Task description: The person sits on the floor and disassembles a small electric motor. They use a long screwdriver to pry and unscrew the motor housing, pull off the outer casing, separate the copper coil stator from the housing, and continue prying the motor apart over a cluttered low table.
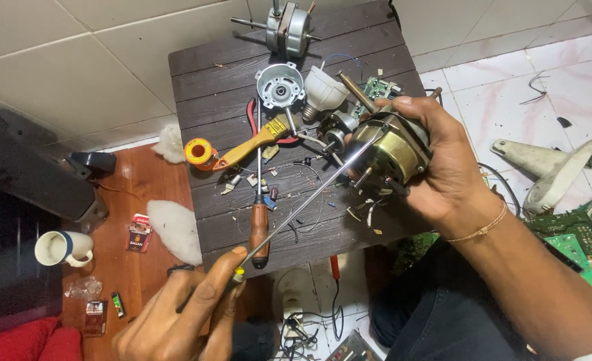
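Observation:
My right hand [443, 167] grips a brass-coloured electric motor [393, 150] with a steel shaft, held just above the dark slatted table [222, 67]. My left hand [182, 314] holds a long thin screwdriver [303, 200] by its handle at the table's near edge. Its shiny shank runs diagonally up to the right, and the tip meets the motor's front near a screw. A second screwdriver with a brown wooden handle [259, 230] lies on the table beside the shank.
On the table lie a yellow-handled brush [256, 142], a solder spool [199, 152], a round metal motor cover [280, 85], a white bulb housing [323, 90] and another motor [284, 27]. A white mug [60, 249] stands left. Green circuit boards [577, 234] lie right.

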